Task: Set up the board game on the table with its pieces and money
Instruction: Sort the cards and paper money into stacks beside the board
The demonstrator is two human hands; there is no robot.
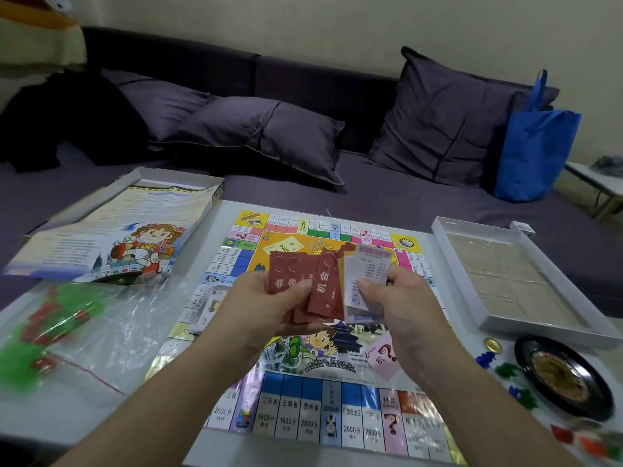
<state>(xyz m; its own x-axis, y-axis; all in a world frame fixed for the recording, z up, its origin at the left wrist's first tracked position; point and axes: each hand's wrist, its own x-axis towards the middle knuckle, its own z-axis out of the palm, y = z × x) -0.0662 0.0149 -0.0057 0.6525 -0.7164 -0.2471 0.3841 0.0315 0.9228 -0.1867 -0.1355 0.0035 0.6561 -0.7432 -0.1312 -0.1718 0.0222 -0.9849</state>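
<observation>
Board game [323,365] lies unfolded flat on the table [101,409], roughly centred, sofa [303,183] behind it. Both hands up over the middle of the board: left hand [269,301] pinches a fan of red chance cards [303,284], thumb on top; right hand [397,298] pinches a pale stack that looks like deeds or paper money [369,274], print too small to tell which. Looks like the sorting step: split the mixed stack by type. Doing it well, my read: keep red and pale stacks apart, square each one before putting it down, red deck goes on a marked card spot, maybe the pink one [384,358] near the right hand. Don't drop loose sheets across the property squares. Bag of green and red houses [50,332] sits to the left unopened, tokens [505,369] and spinner [563,379] to the right; those come after. Box tray [519,278] far right is free for the bank.
</observation>
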